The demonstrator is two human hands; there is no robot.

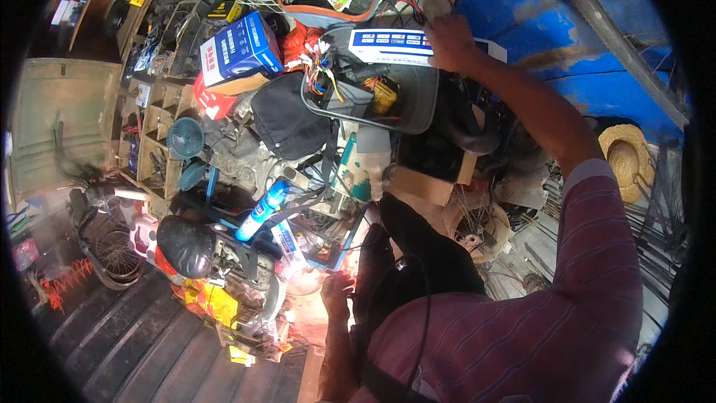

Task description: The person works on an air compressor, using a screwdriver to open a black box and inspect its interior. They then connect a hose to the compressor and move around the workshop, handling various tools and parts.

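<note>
My right hand (451, 43) reaches far forward and grips the right part of a long white-and-blue cardboard box (389, 46). That box lies across the far rim of a dark grey plastic tub (421, 101). Inside the tub sit a yellow part (384, 95) and a grey piece, with a bundle of coloured wires (319, 67) at its left side. Low beside my dark trousers is my left hand (337, 289), its fingers curled; whatever they may hold is hidden. A blue-and-white spray can (261, 210) and a small white box (288, 245) are to its upper left.
A larger blue-and-white box (242, 52) and a black bag (292, 116) crowd the left of the tub. Wooden pigeonholes (158, 130) and a small fan (186, 138) stand farther left. Long rods (548, 254) lie at right, near a straw hat (626, 160).
</note>
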